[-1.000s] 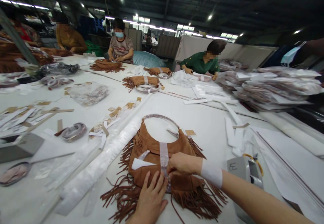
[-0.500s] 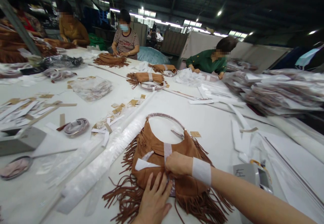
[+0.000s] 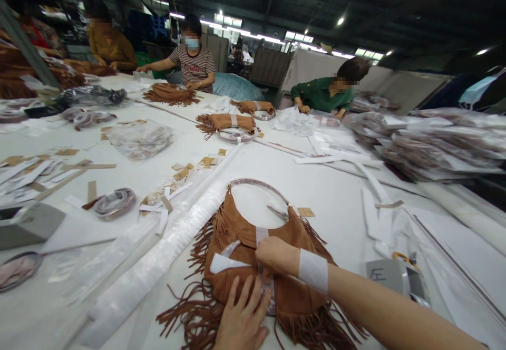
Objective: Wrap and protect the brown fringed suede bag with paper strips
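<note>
Here, taking the bag as the middle of the clock with 12 pointing away from the person, the brown fringed bag (image 3: 292, 292) lies on the white table (image 3: 276, 157) directly in front of the person, its wrapped handle (image 3: 259, 183) arching at 12 o'clock. The left hand (image 3: 243, 313) is at 7 o'clock, palm down on the bag's lower part with fingers spread wide. The right hand (image 3: 276, 255) is curled near the centre, over a pale strip (image 3: 261, 232) that runs down the bag; its fingertips are hidden, so whether it pinches the strip cannot be told. A white band (image 3: 313, 271) circles the right wrist. A white slip (image 3: 225, 264) lies on the bag at 9 o'clock, and a tan tag (image 3: 305, 212) rests just beside it at 1. A long roll of clear film (image 3: 174, 244) stretches from between 8 and 9 up to 11, with a coiled strap (image 3: 114, 202) beyond it at 10. At 3 sits a grey device (image 3: 395, 281); at 2, well apart, a heap of plastic-wrapped goods (image 3: 446, 139). Another fringed bag (image 3: 235, 123) lies near 12, while a co-worker in green (image 3: 322, 94) leans over the table at 1.
</note>
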A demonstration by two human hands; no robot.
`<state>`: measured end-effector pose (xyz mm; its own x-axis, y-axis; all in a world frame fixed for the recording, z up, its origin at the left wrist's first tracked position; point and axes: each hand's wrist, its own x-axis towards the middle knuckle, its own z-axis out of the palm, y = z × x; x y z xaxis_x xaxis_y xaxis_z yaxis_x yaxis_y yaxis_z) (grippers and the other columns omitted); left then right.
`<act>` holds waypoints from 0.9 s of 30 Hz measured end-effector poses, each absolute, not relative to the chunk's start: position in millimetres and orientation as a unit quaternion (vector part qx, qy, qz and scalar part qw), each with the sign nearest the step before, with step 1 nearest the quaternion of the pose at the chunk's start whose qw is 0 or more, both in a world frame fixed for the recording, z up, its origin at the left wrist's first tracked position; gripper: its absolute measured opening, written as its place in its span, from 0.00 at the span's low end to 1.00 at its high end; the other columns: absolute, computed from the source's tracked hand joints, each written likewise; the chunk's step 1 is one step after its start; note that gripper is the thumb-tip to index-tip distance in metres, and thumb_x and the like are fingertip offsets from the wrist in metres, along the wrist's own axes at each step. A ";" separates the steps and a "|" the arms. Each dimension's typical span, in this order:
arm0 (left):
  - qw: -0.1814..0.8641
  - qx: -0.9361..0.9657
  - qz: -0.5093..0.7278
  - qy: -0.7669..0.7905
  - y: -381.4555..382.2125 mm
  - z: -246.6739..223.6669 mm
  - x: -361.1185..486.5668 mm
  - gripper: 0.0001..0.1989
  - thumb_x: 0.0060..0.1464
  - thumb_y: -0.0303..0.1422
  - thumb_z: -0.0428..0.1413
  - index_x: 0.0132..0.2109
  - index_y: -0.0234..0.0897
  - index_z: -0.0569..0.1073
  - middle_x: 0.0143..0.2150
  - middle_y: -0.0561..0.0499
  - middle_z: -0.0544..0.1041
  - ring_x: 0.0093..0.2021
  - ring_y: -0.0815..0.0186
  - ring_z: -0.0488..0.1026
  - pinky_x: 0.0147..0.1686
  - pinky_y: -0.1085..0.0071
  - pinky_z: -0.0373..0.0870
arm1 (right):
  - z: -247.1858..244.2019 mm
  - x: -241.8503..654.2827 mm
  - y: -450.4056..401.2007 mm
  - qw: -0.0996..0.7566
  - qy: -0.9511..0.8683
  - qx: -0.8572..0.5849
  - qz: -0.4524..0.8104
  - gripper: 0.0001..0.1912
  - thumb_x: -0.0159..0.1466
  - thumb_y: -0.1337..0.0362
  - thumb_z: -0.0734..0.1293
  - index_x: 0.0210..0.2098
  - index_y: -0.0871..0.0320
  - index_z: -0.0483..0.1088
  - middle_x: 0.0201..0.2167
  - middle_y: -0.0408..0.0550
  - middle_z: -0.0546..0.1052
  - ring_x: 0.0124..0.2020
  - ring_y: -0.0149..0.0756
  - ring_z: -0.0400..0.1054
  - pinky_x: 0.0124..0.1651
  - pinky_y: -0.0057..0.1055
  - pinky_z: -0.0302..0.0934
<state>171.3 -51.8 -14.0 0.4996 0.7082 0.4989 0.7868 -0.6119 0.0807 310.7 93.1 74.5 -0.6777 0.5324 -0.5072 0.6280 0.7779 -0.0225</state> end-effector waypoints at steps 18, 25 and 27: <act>0.120 -0.841 -0.368 -0.377 -40.8 -21.7 174.8 0.14 0.54 0.47 0.54 0.38 0.43 0.75 0.48 0.47 0.76 0.54 0.59 0.67 0.66 0.55 0.37 | 33.4 352.9 -38.9 -0.063 0.888 0.448 0.077 0.28 0.66 0.68 0.58 0.65 0.56 0.51 0.62 0.51 0.63 0.61 0.42 0.58 0.59 0.42 0.57; 0.142 -0.864 -0.262 -0.405 -33.5 -20.4 160.8 0.25 0.54 0.43 0.54 0.56 0.39 0.69 0.61 0.45 0.67 0.63 0.53 0.57 0.65 0.55 0.44 | 20.9 357.2 -39.2 -0.074 0.880 0.462 0.085 0.36 0.64 0.65 0.60 0.67 0.59 0.43 0.64 0.52 0.58 0.63 0.43 0.55 0.60 0.42 0.55; 0.151 -0.875 -0.221 -0.403 -30.4 -20.8 154.5 0.31 0.53 0.44 0.54 0.62 0.37 0.64 0.63 0.45 0.65 0.65 0.52 0.54 0.64 0.57 0.46 | 18.0 358.0 -37.9 -0.069 0.879 0.465 0.078 0.37 0.63 0.64 0.61 0.68 0.59 0.42 0.65 0.52 0.57 0.63 0.43 0.56 0.60 0.42 0.56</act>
<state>154.5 -30.4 -20.8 0.5776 0.6385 0.5086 0.7718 -0.6302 -0.0853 358.0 -37.9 18.0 -0.5586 0.8064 0.1939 0.8280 0.5558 0.0737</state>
